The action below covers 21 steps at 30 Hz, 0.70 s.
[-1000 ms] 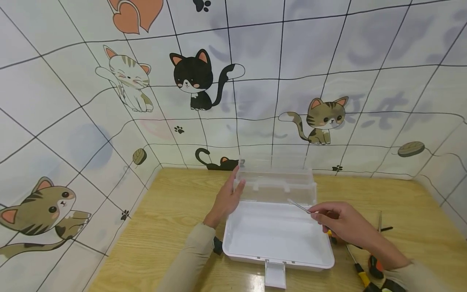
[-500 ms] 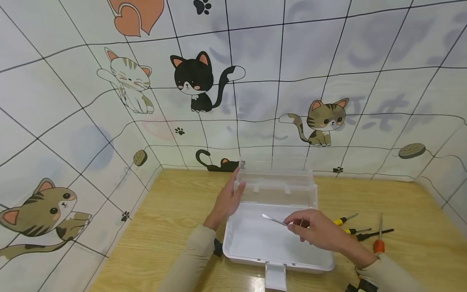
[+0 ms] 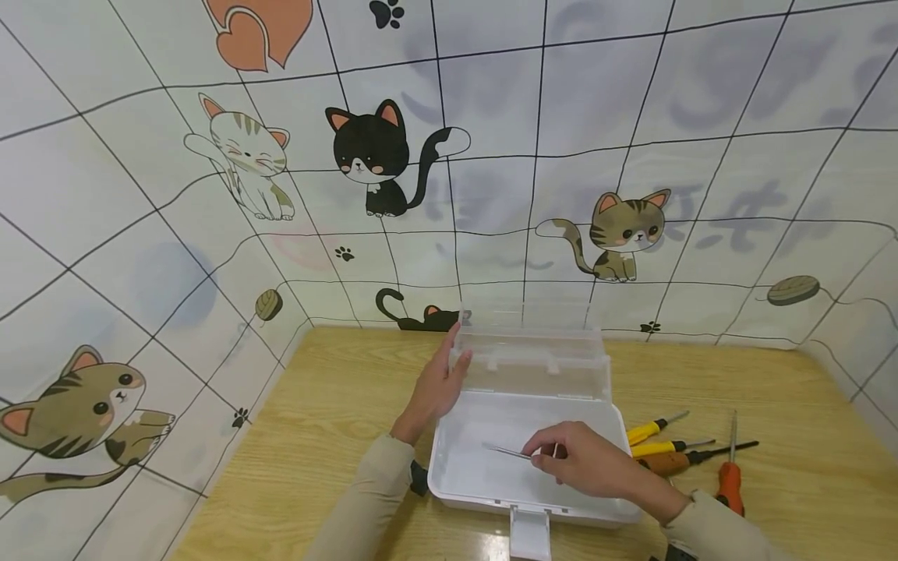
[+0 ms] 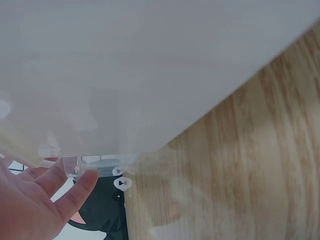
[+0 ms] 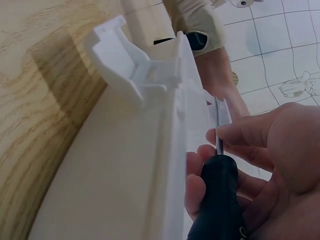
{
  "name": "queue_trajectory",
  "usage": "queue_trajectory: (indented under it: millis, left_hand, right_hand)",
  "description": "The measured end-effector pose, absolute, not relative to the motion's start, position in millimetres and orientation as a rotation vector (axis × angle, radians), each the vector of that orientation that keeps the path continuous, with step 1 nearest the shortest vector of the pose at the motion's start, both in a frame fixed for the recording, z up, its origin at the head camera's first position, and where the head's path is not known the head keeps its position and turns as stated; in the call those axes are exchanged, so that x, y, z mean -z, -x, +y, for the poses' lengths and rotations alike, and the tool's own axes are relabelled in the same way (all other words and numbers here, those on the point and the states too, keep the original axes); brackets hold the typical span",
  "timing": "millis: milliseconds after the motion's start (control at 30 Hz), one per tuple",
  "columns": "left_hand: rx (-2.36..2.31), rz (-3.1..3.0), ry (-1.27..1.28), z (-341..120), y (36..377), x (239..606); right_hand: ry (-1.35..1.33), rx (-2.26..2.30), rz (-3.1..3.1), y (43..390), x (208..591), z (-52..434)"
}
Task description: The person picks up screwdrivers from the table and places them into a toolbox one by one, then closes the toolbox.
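Note:
A white plastic box (image 3: 466, 467) stands on the table with its clear lid (image 3: 533, 372) raised at the back. My left hand (image 3: 435, 389) holds the lid's left edge, thumb in front and fingers behind; part of this grip shows in the left wrist view. Over the box's inside, my right hand (image 3: 578, 460) holds a screwdriver (image 3: 507, 451) by its metal shaft, the flat tip pointing left. Its dark handle (image 5: 220, 192) shows under the palm in the right wrist view and is hidden from the head view.
Right of the box lie yellow-handled screwdrivers (image 3: 648, 431), an orange-brown handled one with a dark shaft (image 3: 666, 463) and a red-orange handled one (image 3: 730, 485). The white latch (image 3: 529, 532) hangs open at the box's front. A cat-patterned wall covering (image 3: 491, 195) stands behind the wooden table (image 3: 351, 374).
My right hand has moved left and toward me, bringing the screwdriver from the box's back right to over its middle. The left hand stays on the lid. The tools at right are now uncovered.

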<state>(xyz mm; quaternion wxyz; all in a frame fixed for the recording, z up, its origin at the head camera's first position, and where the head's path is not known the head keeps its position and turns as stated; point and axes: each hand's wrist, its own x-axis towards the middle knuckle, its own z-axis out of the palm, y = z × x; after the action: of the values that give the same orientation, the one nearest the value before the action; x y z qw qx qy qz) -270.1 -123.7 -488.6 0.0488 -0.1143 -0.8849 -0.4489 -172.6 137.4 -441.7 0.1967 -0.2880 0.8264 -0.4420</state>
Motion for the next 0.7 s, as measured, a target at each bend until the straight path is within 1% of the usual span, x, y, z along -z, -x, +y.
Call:
queue_trajectory:
  millis: [300,700]
  left_hand:
    - [1.375,-2.699,0.336,-122.6,268.8,486.8]
    - [1.397,-2.7,0.329,-122.3,269.1,487.0]
  right_hand:
    - [0.827,1.235,2.279,171.5,453.3,128.0]
    - [0.788,1.156,2.309,173.7,472.3,123.0]
